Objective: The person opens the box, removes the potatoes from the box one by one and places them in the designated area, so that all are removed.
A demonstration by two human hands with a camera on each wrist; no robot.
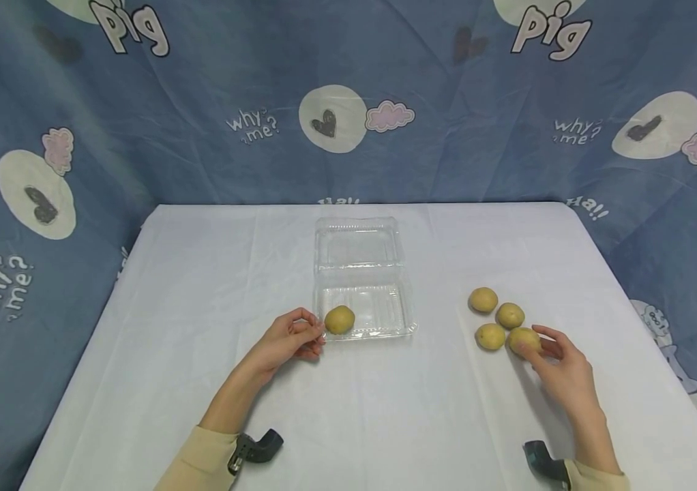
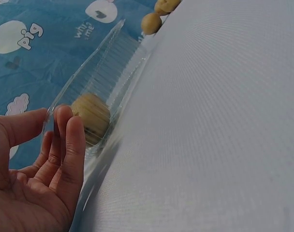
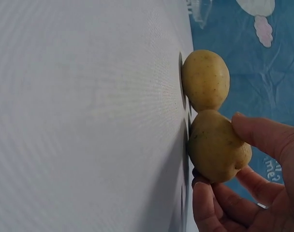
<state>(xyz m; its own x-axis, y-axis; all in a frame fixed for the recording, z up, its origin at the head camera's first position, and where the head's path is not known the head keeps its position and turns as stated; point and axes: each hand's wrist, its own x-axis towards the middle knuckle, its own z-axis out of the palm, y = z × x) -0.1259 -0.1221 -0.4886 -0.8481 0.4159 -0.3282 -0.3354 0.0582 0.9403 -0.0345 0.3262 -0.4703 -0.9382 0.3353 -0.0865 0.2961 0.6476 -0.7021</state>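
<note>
A clear plastic clamshell box (image 1: 361,276) lies unfolded on the table, its lid half toward the back. One potato (image 1: 339,320) sits in the near-left corner of its front half. My left hand (image 1: 292,337) pinches the box's left rim between thumb and fingers, beside that potato. On the right, my right hand (image 1: 560,368) grips a potato (image 3: 218,147) with the thumb on one side and the fingers around the other. That potato is at table level, next to another potato (image 3: 205,79). Two more potatoes (image 1: 483,300) (image 1: 511,315) lie just behind them.
A white cloth covers the table (image 1: 385,409). Behind and beside it hangs a blue printed curtain (image 1: 213,88). Dark wrist-worn devices (image 1: 256,450) sit on both forearms.
</note>
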